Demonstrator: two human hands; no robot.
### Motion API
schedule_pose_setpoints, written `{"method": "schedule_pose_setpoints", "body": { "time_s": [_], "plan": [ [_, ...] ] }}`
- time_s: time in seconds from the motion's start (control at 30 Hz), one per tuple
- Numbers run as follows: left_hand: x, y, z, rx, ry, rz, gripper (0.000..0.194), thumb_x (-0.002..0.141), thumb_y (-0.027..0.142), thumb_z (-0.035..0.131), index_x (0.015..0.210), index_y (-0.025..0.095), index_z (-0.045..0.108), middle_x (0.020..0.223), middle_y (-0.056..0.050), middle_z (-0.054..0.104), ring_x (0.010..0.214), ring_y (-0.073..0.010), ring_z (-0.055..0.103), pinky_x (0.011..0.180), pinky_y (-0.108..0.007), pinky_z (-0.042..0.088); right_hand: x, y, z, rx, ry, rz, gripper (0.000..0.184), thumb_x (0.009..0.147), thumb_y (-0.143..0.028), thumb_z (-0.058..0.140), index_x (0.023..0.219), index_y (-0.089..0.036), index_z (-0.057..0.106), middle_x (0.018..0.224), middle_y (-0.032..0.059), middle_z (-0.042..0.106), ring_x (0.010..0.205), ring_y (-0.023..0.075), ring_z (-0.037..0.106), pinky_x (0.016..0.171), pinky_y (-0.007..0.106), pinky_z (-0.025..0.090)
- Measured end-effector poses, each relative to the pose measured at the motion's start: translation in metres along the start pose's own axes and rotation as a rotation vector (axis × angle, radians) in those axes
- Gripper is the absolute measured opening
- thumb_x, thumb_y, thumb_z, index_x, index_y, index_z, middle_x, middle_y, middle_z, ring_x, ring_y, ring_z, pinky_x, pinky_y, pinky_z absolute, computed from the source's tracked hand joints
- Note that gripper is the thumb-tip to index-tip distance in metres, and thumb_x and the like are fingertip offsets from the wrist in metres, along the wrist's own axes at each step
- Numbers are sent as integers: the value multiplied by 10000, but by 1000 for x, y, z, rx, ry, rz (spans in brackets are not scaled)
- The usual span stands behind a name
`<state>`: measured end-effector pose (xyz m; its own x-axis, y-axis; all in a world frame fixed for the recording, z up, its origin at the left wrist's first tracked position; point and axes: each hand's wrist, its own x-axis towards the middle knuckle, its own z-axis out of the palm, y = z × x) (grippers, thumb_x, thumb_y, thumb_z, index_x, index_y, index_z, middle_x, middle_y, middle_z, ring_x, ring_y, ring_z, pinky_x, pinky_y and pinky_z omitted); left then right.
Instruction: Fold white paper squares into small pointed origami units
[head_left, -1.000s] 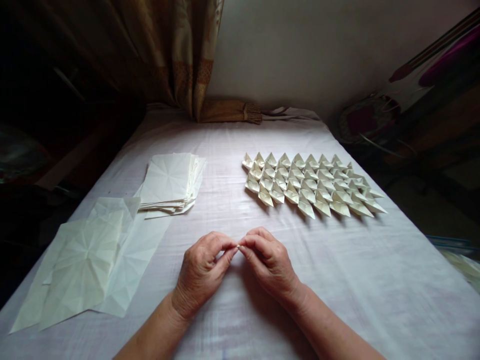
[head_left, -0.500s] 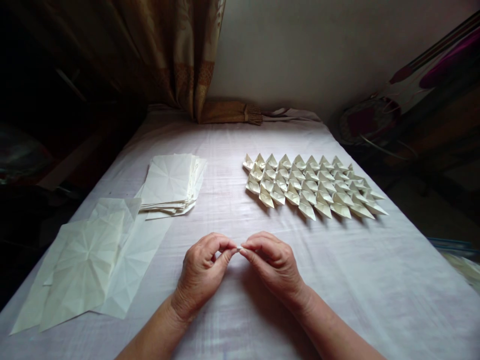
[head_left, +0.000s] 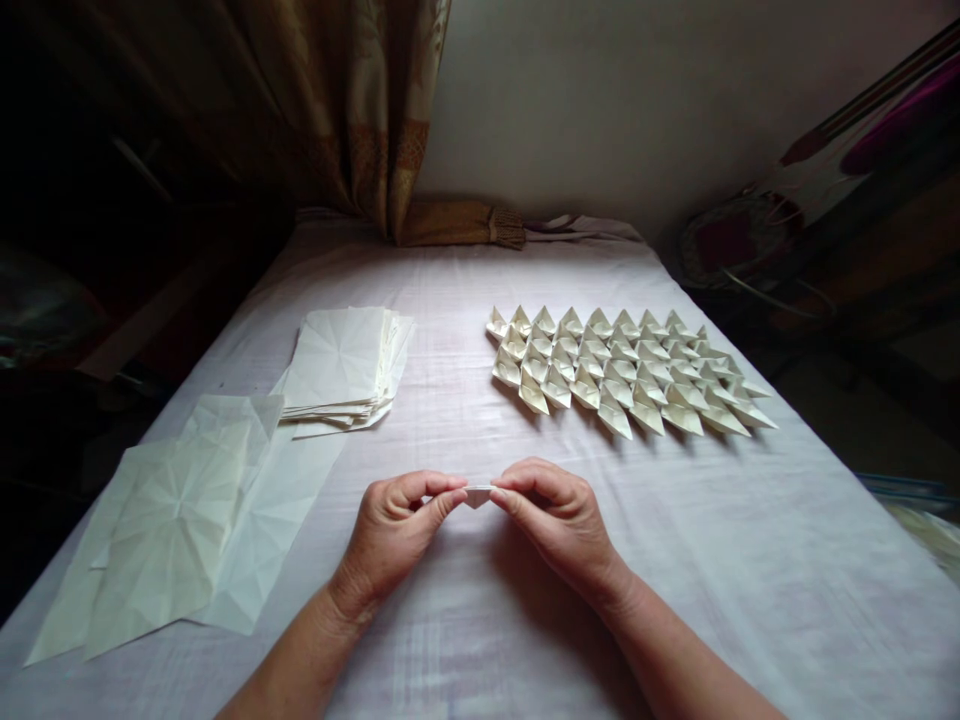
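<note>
Between my two hands is a small piece of folded white paper (head_left: 478,495), with a pointed lower edge showing in the gap. My left hand (head_left: 401,525) pinches its left end between thumb and forefinger. The right end is pinched the same way by my right hand (head_left: 559,520). Most of the paper is hidden behind the fingers. Beyond my right hand, several folded paper boats (head_left: 619,370) stand in close rows on the cloth.
A pale sheet (head_left: 465,640) covers the table-like surface. Toward the left lie a stack of creased paper squares (head_left: 337,350) and several loose creased sheets (head_left: 176,510). At the far edge hang gold-brown curtains (head_left: 375,120) against a wall.
My hands have moved slightly apart, my left hand a little to the left. More of the folded paper now shows between my fingertips.
</note>
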<state>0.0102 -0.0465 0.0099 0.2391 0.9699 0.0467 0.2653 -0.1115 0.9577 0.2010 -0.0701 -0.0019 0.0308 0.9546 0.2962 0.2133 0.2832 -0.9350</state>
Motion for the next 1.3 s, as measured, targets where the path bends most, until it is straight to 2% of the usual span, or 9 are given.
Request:
{"method": "schedule_pose_setpoints", "body": {
  "time_s": [0.07, 0.2, 0.37, 0.57, 0.87, 1.07, 1.3],
  "plan": [
    [0, -1, 0, 38, -5, 24, 161, 823, 317, 680, 804, 187, 772, 757, -40, 775, 652, -174, 710, 600, -236, 560, 0, 1, 0, 7, -6, 24, 130, 830, -280, 705, 720, -210, 707, 691, 23, 710, 619, 147, 646, 594, 252, 513],
    [-1, -5, 2, 44, -7, -3, 219, 814, 270, 672, 1010, 186, 719, 738, -15, 761, 588, -131, 668, 503, -184, 493, -1, 2, -1, -5, -25, 111, 173, 842, -315, 685, 719, -195, 701, 685, 27, 701, 615, 145, 628, 587, 247, 495],
    [-3, -6, 3, 22, 24, 19, 127, 801, 265, 681, 887, 191, 739, 753, -15, 755, 594, -122, 658, 530, -182, 496, -1, 2, -2, 18, -35, 187, 197, 835, -345, 676, 718, -188, 699, 701, 37, 697, 645, 157, 630, 606, 259, 499],
    [-2, -1, 0, -10, 37, 15, 137, 772, 275, 714, 860, 188, 774, 710, -16, 754, 577, -128, 650, 543, -185, 504, -1, 1, -1, 115, -57, 257, 225, 824, -385, 683, 731, -180, 693, 699, 30, 697, 632, 149, 623, 603, 248, 498],
    [-1, 0, 0, -5, 30, -36, 126, 749, 300, 732, 800, 195, 779, 702, -10, 745, 544, -103, 600, 538, -168, 476, -1, -1, 0, 160, -44, 282, 212, 814, -374, 692, 726, -181, 687, 683, 16, 680, 620, 132, 602, 601, 227, 482],
    [-1, -3, 0, -65, 9, -101, 157, 744, 308, 726, 828, 182, 769, 676, -9, 709, 492, -83, 535, 473, -163, 430, -3, 1, 1, 153, -58, 257, 204, 828, -377, 680, 761, -185, 687, 722, 28, 688, 663, 150, 621, 634, 250, 495],
    [0, -1, -1, -28, 2, 44, 103, 772, 242, 714, 831, 193, 783, 750, -38, 727, 639, -128, 643, 534, -173, 469, -3, 2, 2, 160, -86, 265, 212, 850, -375, 661, 775, -177, 683, 746, 42, 700, 692, 164, 643, 673, 274, 513]
  ]
}}
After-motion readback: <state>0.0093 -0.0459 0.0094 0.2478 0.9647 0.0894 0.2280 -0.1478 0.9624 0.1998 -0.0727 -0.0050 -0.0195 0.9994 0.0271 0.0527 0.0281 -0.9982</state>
